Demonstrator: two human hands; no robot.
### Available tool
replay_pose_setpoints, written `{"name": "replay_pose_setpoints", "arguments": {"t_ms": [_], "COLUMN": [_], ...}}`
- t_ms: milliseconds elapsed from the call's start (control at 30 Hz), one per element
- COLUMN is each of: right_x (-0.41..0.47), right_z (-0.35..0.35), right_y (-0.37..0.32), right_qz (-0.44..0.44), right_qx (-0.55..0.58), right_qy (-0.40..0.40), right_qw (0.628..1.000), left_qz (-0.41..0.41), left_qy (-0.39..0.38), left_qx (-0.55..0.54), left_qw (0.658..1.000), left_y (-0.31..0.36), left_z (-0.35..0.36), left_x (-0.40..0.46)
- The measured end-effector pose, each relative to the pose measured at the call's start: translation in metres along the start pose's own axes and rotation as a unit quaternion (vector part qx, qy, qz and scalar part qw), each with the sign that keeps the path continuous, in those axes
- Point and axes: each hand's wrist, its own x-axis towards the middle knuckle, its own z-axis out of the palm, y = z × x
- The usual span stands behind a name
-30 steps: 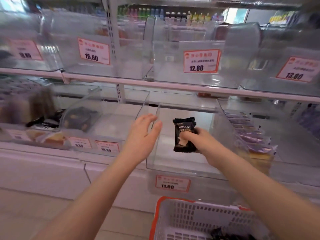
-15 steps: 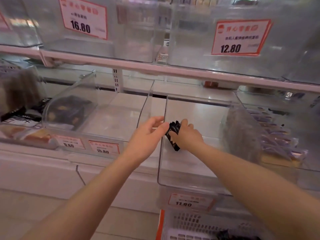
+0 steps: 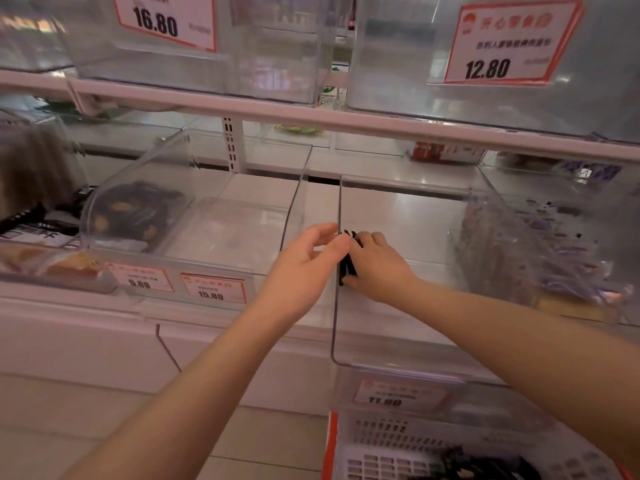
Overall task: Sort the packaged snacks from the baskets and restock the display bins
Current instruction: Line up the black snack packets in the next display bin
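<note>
I count one black snack packet (image 3: 347, 263) in play, pinched in my right hand (image 3: 377, 268) against the left wall inside the clear bin (image 3: 398, 355) tagged 11.80. My left hand (image 3: 304, 268) touches that wall from outside, fingers loosely spread. Four price tags show. The basket (image 3: 377, 462) below is cut off, its dark contents unclear.

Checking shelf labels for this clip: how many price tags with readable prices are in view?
5: 16.80 tag upper left, 12.80 tag upper right, 9.80 tag and 15.80 tag lower left, 11.80 tag bottom. Others may lie outside the frame.
</note>
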Motion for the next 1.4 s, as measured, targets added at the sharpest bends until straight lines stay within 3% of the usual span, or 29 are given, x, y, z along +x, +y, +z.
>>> {"name": "replay_pose_setpoints", "arguments": {"t_ms": [133,333,467,567,667,767,900,1067,1267,1400], "right_x": [0.009,-0.015,-0.075,-0.147,-0.222,-0.269,-0.305,-0.358,-0.410,-0.429], "right_z": [-0.002,-0.034,-0.077,-0.099,-0.099,-0.058,0.030,0.121,0.188,0.221], "right_y": [0.000,0.001,0.009,0.021,0.032,0.047,0.082,0.129,0.166,0.175], "right_qz": [0.041,0.015,-0.038,-0.077,-0.086,-0.040,0.057,0.162,0.223,0.235], "right_qx": [0.032,0.082,0.150,0.209,0.281,0.301,0.225,0.214,0.172,0.076], "right_qy": [-0.006,-0.067,-0.009,0.062,0.101,0.060,-0.097,-0.258,-0.345,-0.318], "right_qw": [0.999,0.994,0.988,0.973,0.951,0.951,0.968,0.928,0.895,0.915], "left_qz": [0.009,0.067,0.196,0.264,0.282,0.254,0.167,0.052,-0.042,-0.113], "left_qy": [-0.013,0.006,0.044,-0.016,-0.097,-0.164,-0.258,-0.368,-0.447,-0.484], "left_qx": [0.033,0.099,0.247,0.291,0.348,0.388,0.464,0.553,0.518,0.470], "left_qw": [0.999,0.993,0.948,0.919,0.889,0.871,0.831,0.745,0.728,0.729], "left_y": [0.003,0.019,0.044,0.060,0.058,0.037,-0.019,-0.100,-0.167,-0.207], "left_z": [-0.003,-0.010,-0.009,0.008,0.039,0.080,0.136,0.189,0.237,0.263], "left_x": [-0.002,-0.025,-0.057,-0.086,-0.112,-0.132,-0.150,-0.172,-0.190,-0.200]}}
